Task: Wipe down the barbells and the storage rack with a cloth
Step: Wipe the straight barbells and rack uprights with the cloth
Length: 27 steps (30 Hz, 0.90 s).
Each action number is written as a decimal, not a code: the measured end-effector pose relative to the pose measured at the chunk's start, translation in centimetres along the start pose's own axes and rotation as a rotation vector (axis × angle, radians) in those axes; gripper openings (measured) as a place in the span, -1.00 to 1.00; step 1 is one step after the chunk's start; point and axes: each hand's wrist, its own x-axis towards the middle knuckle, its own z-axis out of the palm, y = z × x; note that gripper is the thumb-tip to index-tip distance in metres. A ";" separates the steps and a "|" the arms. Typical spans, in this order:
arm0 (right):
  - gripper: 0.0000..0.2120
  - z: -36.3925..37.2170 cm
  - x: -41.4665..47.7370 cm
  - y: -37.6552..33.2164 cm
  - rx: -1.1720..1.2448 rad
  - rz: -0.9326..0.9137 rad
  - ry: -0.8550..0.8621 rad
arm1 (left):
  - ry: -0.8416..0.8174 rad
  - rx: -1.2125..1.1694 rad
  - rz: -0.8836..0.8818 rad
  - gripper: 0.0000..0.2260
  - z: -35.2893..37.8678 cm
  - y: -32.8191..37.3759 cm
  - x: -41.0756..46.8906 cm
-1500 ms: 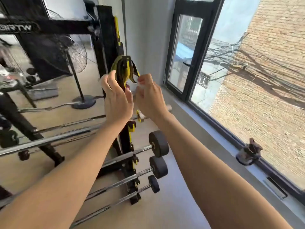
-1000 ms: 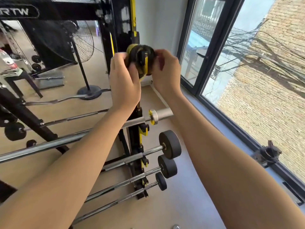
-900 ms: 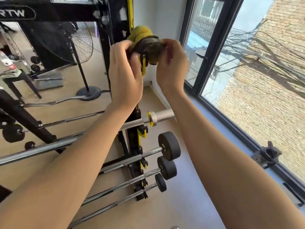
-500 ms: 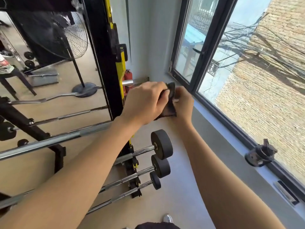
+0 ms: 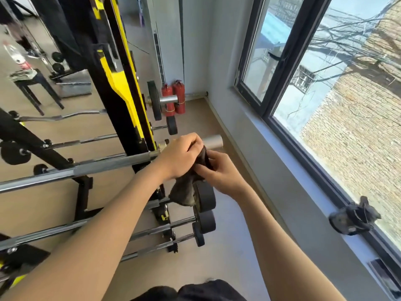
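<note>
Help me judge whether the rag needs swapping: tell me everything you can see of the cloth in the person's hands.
The cloth is dark grey-brown, looks soft and towel-like, and is crumpled rather than folded. Its upper part is bunched between the left hand and the right hand, both gripping it, just below the chrome barbell sleeve; whether it touches the sleeve cannot be told. A loose end hangs down in front of a black end plate on a lower bar. No markings show.
</note>
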 end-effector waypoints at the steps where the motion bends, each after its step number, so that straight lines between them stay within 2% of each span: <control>1: -0.92 -0.2 0.2 0.4 -0.074 0.012 0.027 | 0.033 0.001 -0.034 -0.83 0.1 0.0 0.2; 4: -0.82 -1.5 0.4 1.2 -0.083 0.079 0.125 | 0.166 0.054 -0.082 -0.88 0.0 -0.5 0.7; 9: -0.81 -3.2 2.0 0.8 0.092 0.053 0.268 | 0.489 0.304 0.036 -0.67 0.1 -1.1 2.1; 11: -0.81 -3.2 3.5 0.3 -0.010 -0.063 0.338 | 0.569 0.427 0.027 -0.72 0.0 -1.1 3.0; 13: -0.85 -2.9 4.7 -0.3 -0.217 -0.196 0.422 | 0.574 0.520 -0.011 -0.78 -0.1 -1.6 3.9; 14: -0.85 -2.6 5.3 -0.5 -0.306 -0.206 0.429 | 0.551 0.548 -0.040 -0.80 -0.1 -1.9 4.3; 16: -0.88 -2.0 6.2 -0.4 -0.550 -0.083 0.343 | 0.494 0.603 -0.106 -0.82 0.1 -2.7 4.7; 17: -0.86 -1.5 6.5 -0.2 -0.763 -0.016 0.314 | 0.479 0.612 -0.141 -0.80 0.2 -3.1 4.8; 18: -0.75 -1.1 6.8 0.2 -0.976 -0.032 0.308 | 0.476 0.603 -0.174 -0.77 0.3 -3.5 4.7; 19: -0.64 -0.8 7.0 0.6 -1.108 -0.131 0.278 | 0.478 0.592 -0.207 -0.75 0.3 -3.9 4.6; 20: -0.55 -0.6 7.4 0.8 -1.143 -0.272 0.191 | 0.483 0.585 -0.235 -0.74 0.2 -4.2 4.4; 22: -0.38 -0.8 8.4 1.0 -1.075 -0.477 -0.122 | 0.491 0.561 -0.270 -0.75 0.0 -4.8 4.0; 24: -0.26 -0.9 9.9 1.5 -1.074 -0.498 -0.339 | 0.488 0.488 -0.276 -0.69 -0.3 -5.4 3.7; 27: -0.35 -0.1 12.0 2.8 -1.286 -0.607 -0.315 | 0.481 0.405 -0.271 -0.62 -0.9 -5.9 3.3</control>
